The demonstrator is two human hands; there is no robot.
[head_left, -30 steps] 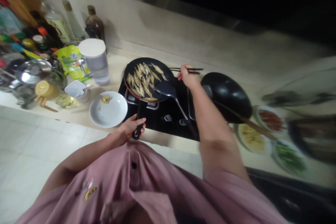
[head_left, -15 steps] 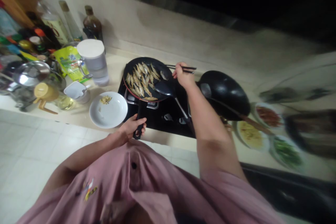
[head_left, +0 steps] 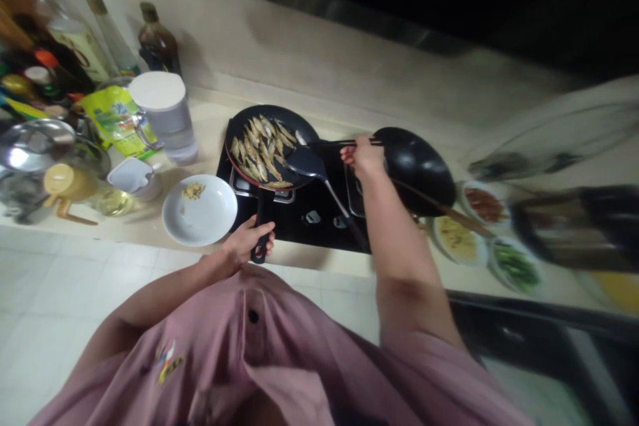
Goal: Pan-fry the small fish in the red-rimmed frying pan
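Note:
My left hand (head_left: 251, 239) is closed around the black handle of a frying pan (head_left: 304, 120), which sits on the stove. Several small browned fish (head_left: 259, 146) lie in the pan, most toward its left side. Between the fingers of my right hand (head_left: 365, 158) is a pair of dark chopsticks (head_left: 332, 142), pointing left with the tips at the pan's right side, by a pale fish. A spatula (head_left: 308, 163) rests with its dark blade in the pan and its handle across the stove; neither hand touches it.
A black wok (head_left: 419, 166) with a wooden-handled tool stands right of the pan. Beyond it are bowls of chopped green (head_left: 514, 265), yellow and reddish food. On the left are a white plate (head_left: 204, 229) with minced bits, a pitcher (head_left: 167, 120), an oil pot (head_left: 72, 186) and bottles.
My right hand and the chopsticks have moved right relative to the pan, the hand now in front of the wok's left edge. My left hand keeps its grip. The whole view has shifted slightly.

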